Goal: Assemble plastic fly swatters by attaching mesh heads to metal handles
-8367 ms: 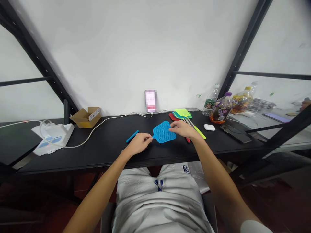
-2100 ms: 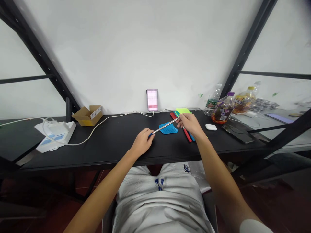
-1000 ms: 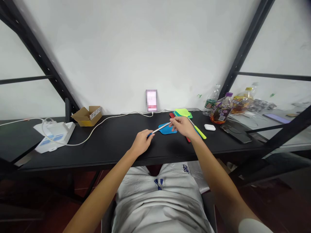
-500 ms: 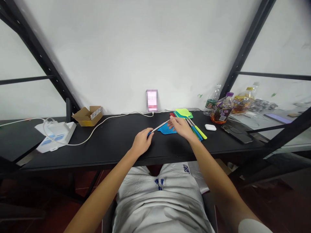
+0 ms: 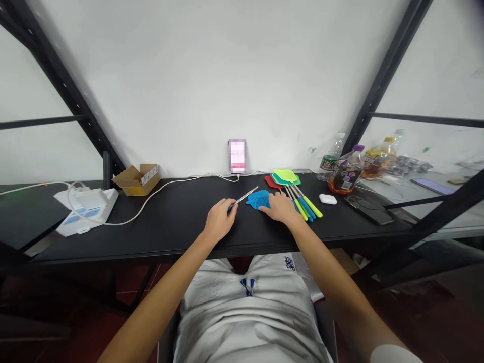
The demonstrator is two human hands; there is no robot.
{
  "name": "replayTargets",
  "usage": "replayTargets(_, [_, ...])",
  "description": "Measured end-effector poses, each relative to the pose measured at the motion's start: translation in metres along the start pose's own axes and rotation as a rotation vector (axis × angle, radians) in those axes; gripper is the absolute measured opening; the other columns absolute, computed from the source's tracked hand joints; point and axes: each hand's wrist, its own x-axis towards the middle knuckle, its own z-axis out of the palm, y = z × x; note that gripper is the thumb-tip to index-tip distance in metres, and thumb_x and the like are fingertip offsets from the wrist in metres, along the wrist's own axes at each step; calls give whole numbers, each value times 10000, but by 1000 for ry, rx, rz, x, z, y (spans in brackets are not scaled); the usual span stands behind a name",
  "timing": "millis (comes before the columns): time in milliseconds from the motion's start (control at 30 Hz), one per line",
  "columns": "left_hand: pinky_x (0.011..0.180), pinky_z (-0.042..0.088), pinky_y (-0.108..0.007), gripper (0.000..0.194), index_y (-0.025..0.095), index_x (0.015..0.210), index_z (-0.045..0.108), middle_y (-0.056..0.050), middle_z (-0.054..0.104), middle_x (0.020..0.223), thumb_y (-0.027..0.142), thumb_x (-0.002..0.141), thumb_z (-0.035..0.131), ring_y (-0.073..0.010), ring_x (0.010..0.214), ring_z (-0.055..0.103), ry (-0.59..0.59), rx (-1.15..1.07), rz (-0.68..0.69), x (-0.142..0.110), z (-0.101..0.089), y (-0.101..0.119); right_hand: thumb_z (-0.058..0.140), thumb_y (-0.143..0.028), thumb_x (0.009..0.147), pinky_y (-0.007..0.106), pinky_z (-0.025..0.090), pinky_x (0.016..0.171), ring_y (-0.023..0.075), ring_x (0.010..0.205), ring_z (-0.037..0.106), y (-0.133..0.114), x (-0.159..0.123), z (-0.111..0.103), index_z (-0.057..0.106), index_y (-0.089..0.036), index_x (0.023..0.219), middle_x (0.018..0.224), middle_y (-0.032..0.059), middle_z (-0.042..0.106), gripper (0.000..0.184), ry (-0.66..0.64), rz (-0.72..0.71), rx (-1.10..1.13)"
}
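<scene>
So the left hand point(image 5: 220, 219) is low over the counter point(image 5: 177, 219), palm turned down and in, back of the hand up, with its fingers closed round the blue grip of a thin metal rod point(image 5: 247, 195). The rod sticks out of that fist towards 2 o'clock, bare tip up near the blue swatter head point(image 5: 259, 199). That head lies flat at about 2 o'clock from the left hand, narrow neck facing 9 o'clock. Right hand point(image 5: 282, 207) comes in from 5 o'clock, back up, knuckles bent, pinching the head's right side, thumb along the near edge and the other fingers over the far part. Both forearms angle inward, kinda like an upside-down V. The pile of colorful swatters point(image 5: 285, 175) has its heads at 12 o'clock from the right hand, handles fanning down to 4. White case point(image 5: 327, 199) sits at 3 o'clock, open cardboard box point(image 5: 137, 180) way over at 10 from the left hand.
</scene>
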Motion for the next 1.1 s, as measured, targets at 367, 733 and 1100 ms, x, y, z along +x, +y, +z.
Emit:
replayTargets(367, [765,466,-303,166,227,941,643,-39,670,887,278,943,485,-195,838,631,-24,19,-18,-1,1,0,768,-449,722,358,433,870,332,1127,552,8,8,-1,533,-88,1200,1213,217,582,644,44,42,199])
replayTargets(733, [654,413,-295,164,223,905,595,-52,657,873,280,960,452,-209,793,616,-13,114,-116,-1,-1,-1,466,-360,899,280,477,610,183,686,594,22,21,0,592,-185,921,877,64,638,217,436,52,877])
replayTargets(1100, [725,421,-296,185,222,932,605,-49,680,917,290,972,437,-212,859,632,-64,164,-171,-1,-1,0,451,-398,882,297,480,493,152,519,537,23,23,1,568,-198,903,783,30,603,233,545,90,1086])
